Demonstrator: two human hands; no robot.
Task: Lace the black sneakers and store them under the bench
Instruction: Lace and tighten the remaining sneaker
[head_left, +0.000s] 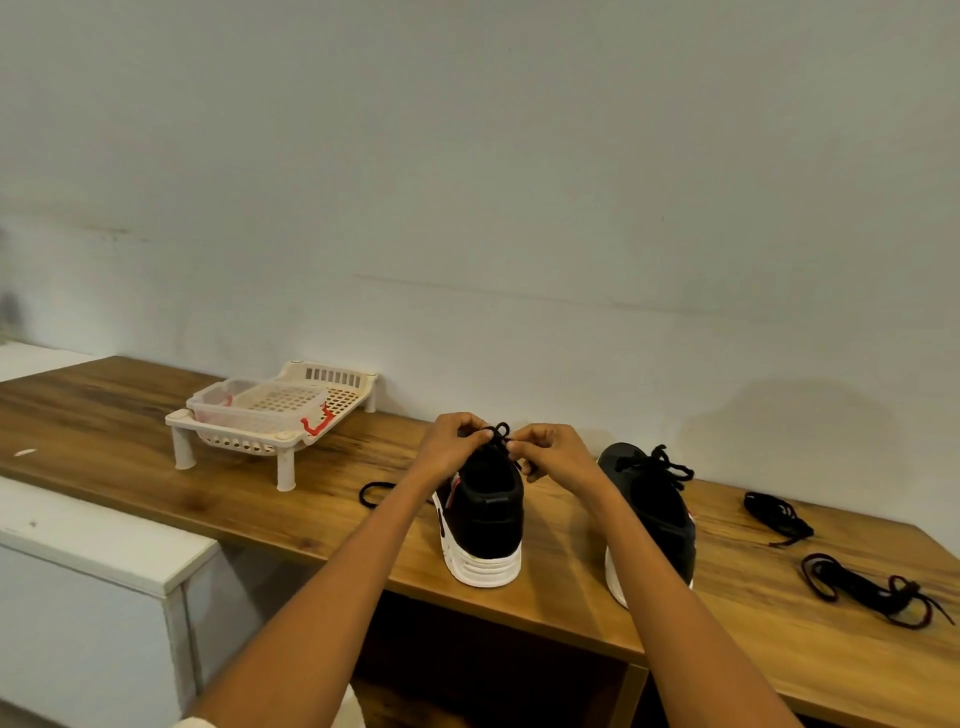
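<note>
Lower centre of frame: left hand (451, 441) and right hand (550, 453) each pinch the black lace (500, 432) atop the near sneaker (483, 514) on the worktop (571, 597). Judged step: tying the bow. Second sneaker (649, 514), right of centre, appears tied. Next move calls for drawing the loops tight, then stowing both beneath.

Bench top (156, 457): wood-grain, warm brown, semi-matt w/ soft sheen. Sneakers, left (480, 512) & right (655, 512): black matt cloth uppers, white ribbed rubbery soles. Laces at far right (872, 590): dark woven cord, matt. Rack (270, 415), far left: cream perforated plastic, smooth; clear plastic tub (254, 408) on it. Wall (467, 182): matt paint.
</note>
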